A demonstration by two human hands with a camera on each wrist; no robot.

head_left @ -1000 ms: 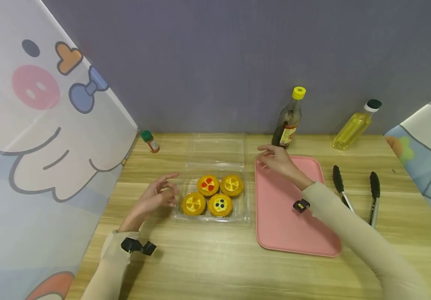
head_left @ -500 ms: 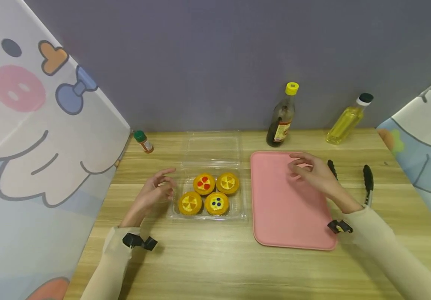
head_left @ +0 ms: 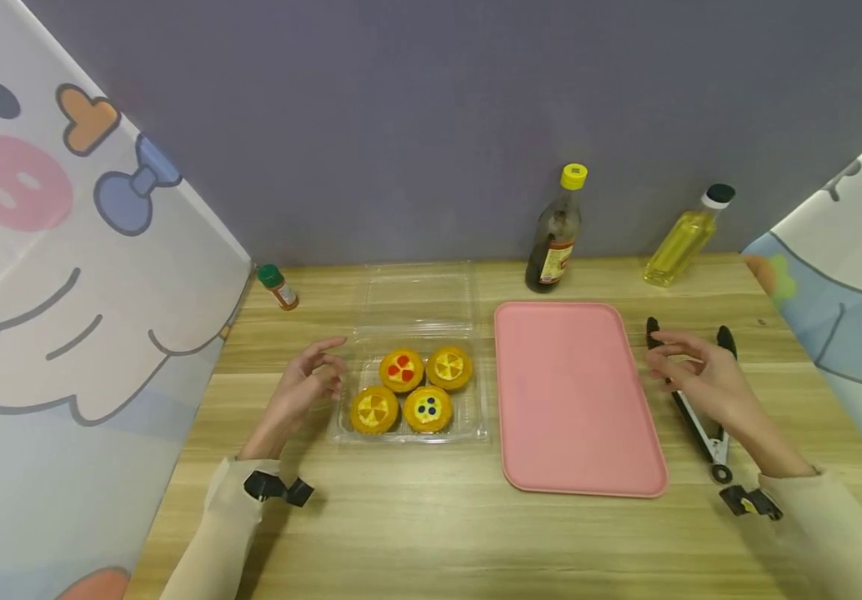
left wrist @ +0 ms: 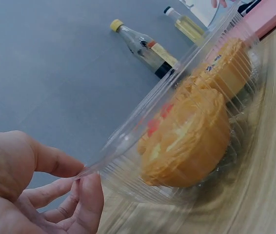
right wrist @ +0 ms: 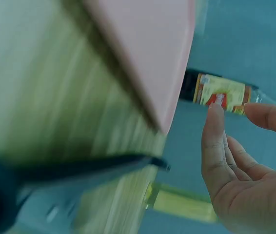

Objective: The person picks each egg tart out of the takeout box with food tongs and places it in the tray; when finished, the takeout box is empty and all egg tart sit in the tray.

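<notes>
The left hand [head_left: 299, 387] pinches the left edge of the clear box [head_left: 470, 410] (four tarts [head_left: 431, 409] inside); the right hand [head_left: 701, 379], fingers loosely bent and holding nothing, hangs above the tongs [head_left: 695, 427].

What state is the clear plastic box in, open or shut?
The box is open: in the head view its lid lies folded back, and the four tarts sit uncovered.

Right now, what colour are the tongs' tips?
The tongs' tips are black, showing best in the head view.
</notes>
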